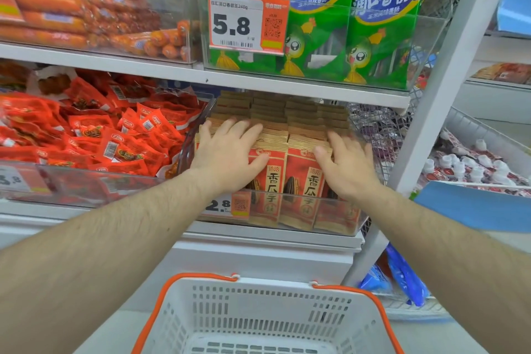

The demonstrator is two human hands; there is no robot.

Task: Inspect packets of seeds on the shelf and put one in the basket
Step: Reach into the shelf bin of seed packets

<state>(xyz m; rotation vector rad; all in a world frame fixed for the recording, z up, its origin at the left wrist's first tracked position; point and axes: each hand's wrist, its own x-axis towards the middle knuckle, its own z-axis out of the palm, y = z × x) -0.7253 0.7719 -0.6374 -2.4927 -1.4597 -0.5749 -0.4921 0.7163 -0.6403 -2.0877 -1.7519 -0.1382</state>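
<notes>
basket [258,313] cut by bottom edge; right hand [349,165] blurred; front seed packets [301,169] partly hidden.

Bright, even shop light falls from above, leaving only soft shadows under each shelf [258,86]. Pale glare streaks the clear bin fronts [382,29]. The right hand [346,165] smears with motion blur, and the sausages [71,8] at upper left look soft. Wide-angle distortion bends the white upright [448,95] and stretches the forearms at the lower edges.
</notes>
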